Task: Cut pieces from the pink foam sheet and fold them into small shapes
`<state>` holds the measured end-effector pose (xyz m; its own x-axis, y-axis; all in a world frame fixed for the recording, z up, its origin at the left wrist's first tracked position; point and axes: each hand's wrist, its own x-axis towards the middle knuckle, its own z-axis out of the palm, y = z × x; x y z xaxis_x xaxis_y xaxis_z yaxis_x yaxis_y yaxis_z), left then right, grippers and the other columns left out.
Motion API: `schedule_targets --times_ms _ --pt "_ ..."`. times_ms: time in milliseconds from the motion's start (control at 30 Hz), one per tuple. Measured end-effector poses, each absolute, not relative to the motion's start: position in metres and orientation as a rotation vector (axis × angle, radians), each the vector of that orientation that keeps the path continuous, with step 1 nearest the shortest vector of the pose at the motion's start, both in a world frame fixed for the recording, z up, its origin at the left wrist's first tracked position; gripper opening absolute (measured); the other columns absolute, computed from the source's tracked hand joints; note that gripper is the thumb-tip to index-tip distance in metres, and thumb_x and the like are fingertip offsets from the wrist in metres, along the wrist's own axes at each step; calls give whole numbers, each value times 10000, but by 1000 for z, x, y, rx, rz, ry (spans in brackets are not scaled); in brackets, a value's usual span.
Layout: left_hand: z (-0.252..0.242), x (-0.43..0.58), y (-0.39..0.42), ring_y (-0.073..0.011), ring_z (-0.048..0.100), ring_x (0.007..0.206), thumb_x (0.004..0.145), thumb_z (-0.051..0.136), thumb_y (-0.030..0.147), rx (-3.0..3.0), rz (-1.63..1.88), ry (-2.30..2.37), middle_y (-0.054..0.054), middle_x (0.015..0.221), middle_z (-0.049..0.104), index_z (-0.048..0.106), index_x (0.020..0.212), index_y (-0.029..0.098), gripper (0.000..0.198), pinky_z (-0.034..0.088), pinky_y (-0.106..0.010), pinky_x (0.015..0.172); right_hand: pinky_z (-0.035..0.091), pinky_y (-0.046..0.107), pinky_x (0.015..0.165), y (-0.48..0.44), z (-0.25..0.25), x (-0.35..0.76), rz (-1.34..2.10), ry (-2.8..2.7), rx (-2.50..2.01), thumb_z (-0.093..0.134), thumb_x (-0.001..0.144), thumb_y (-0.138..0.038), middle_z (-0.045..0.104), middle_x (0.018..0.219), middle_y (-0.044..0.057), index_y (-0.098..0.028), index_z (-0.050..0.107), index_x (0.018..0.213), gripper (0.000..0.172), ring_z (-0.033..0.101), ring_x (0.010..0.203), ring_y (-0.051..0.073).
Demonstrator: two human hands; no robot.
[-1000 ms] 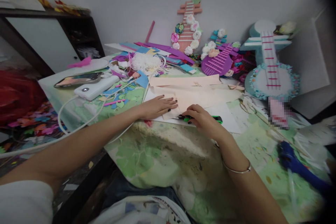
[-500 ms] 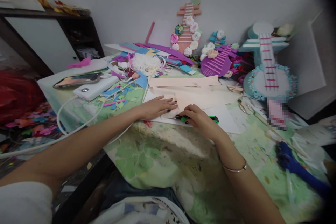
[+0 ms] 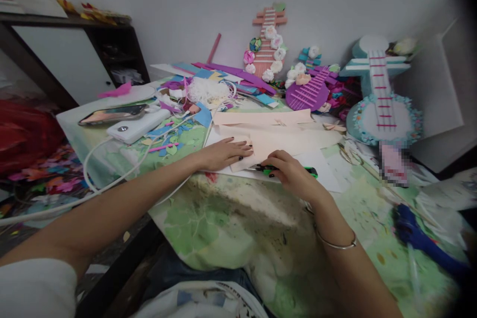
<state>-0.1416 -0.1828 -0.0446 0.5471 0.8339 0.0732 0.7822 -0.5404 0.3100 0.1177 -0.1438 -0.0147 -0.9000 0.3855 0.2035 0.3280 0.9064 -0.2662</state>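
My left hand [image 3: 226, 154] lies flat with fingers stretched over a small piece of peach paper [image 3: 243, 163], pressing it down. My right hand [image 3: 286, 168] is closed around a green and black utility knife [image 3: 310, 172]. The knife lies low, its blade pointing left, close to the lower edge of the small piece. Behind both hands spreads a larger peach sheet [image 3: 286, 141], with a folded-looking peach strip [image 3: 261, 118] along its far side. White paper [image 3: 328, 171] lies beneath them. My right fingers hide part of the knife's handle.
A blue glue gun [image 3: 413, 228] and scissors [image 3: 350, 154] lie to the right. On the left are a phone [image 3: 114, 114], a white power bank [image 3: 137, 126] with a cable, and paper scraps. Decorated instrument-shaped crafts, one purple [image 3: 307, 93], stand along the wall.
My right hand and the knife have shifted slightly right, drawing the blade away from my left fingers. My left hand stays on the paper. The camera view has moved a little.
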Motion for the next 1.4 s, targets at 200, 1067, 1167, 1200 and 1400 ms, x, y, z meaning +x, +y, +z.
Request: schedule_targets --times_ms 200,1067,1167,1200,1400 --pt "-43 -141 -182 -141 193 1421 1001 248 280 2522 323 1356 -3 1513 300 373 1409 288 427 119 -391 1138 463 394 851 -143 -17 111 304 -2825 -512 448 785 13 553 1081 124 -177 572 1113 399 510 1010 248" --pt "-43 -141 -181 -139 193 1421 1003 254 289 2532 304 1367 -2 1513 297 368 1409 301 422 124 -391 1133 467 391 859 -146 -17 110 315 -2827 -498 448 804 -4 546 1087 127 -174 553 1114 368 505 1031 246" --pt "-44 -141 -181 -142 194 1421 1002 254 282 2527 306 1371 -7 1518 286 366 1412 298 425 124 -392 1133 466 392 859 -144 -18 110 327 -2815 -500 449 805 -10 550 1088 121 -186 559 1112 370 509 1022 242" --pt "-44 -141 -181 -141 197 1420 1003 252 285 2527 311 1371 -8 1517 289 368 1410 298 424 124 -390 1132 466 393 860 -144 -18 110 331 -2813 -496 451 805 -13 550 1088 120 -188 562 1111 369 510 1021 241" --pt "-47 -142 -180 -135 200 1419 1008 242 314 2530 347 1349 3 1509 309 386 1398 309 416 126 -388 1131 470 403 861 -145 -19 105 323 -2802 -472 451 795 -3 551 1086 118 -197 565 1115 392 512 1023 245"
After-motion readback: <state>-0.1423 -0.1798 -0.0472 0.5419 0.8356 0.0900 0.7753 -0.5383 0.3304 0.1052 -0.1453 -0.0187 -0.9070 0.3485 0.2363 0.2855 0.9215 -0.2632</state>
